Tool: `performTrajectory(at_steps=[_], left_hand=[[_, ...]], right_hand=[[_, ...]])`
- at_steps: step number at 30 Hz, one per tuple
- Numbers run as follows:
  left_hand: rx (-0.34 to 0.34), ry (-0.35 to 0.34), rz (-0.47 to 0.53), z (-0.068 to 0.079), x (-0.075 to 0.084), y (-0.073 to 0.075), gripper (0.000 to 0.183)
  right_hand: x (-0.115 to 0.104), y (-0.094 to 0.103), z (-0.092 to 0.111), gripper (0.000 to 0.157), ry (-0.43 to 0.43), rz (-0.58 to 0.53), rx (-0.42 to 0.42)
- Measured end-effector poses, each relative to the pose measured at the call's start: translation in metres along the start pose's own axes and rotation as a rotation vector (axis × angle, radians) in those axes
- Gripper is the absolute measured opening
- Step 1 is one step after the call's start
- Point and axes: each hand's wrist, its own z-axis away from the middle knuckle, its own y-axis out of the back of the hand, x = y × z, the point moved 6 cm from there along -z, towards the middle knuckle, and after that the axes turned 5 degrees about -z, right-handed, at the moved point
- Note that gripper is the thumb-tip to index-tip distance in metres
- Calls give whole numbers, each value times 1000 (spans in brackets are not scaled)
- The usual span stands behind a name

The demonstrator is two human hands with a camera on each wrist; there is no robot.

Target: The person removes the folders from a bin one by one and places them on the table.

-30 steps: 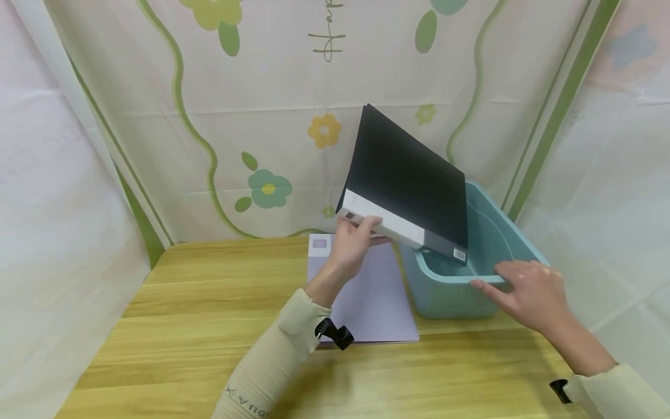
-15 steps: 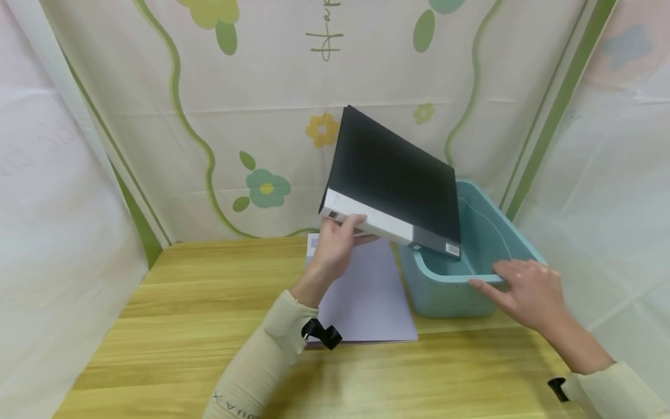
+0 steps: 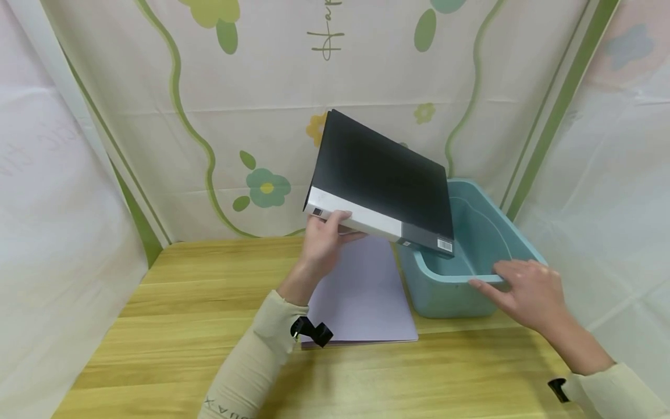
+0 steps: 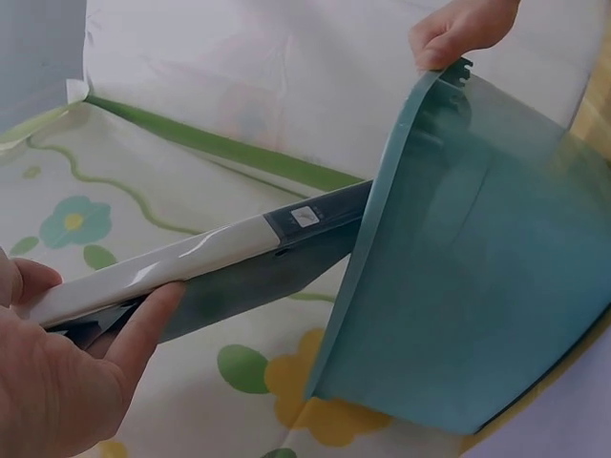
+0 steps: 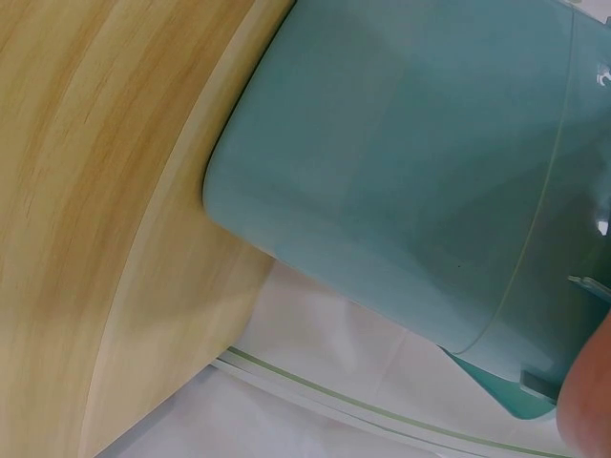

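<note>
My left hand [image 3: 323,241] pinches the white-labelled spine of a black ring-binder-style file folder [image 3: 384,169], thumb on top and fingers beneath. The folder is tilted, and its lower right corner overlaps the near left rim of a blue-green plastic bin [image 3: 430,294]. In the left wrist view the far end of the folder [image 4: 229,250] passes behind the bin's rim. My right hand [image 3: 531,294] grips the bin's near right rim, thumb outside and fingers over the edge. The right wrist view shows the bin's outer wall [image 5: 382,172] and a bit of that hand [image 5: 587,405].
Lilac folders or sheets [image 3: 366,297] lie in a stack on the wooden table [image 3: 209,314], left of the bin and partly under the left forearm. A flower-patterned curtain [image 3: 262,87] hangs behind the table, with pale sheets at both sides.
My left hand has drawn the black folder leftward and slightly down, so its corner has shifted toward the bin's left rim. The right hand and the bin have stayed in place.
</note>
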Motion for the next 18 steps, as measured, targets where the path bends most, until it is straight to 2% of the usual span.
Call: performTrajectory(at_steps=[18], left_hand=[[37, 27, -9, -4, 15, 24, 40]], right_hand=[[0, -1, -1, 62, 16, 6, 8]])
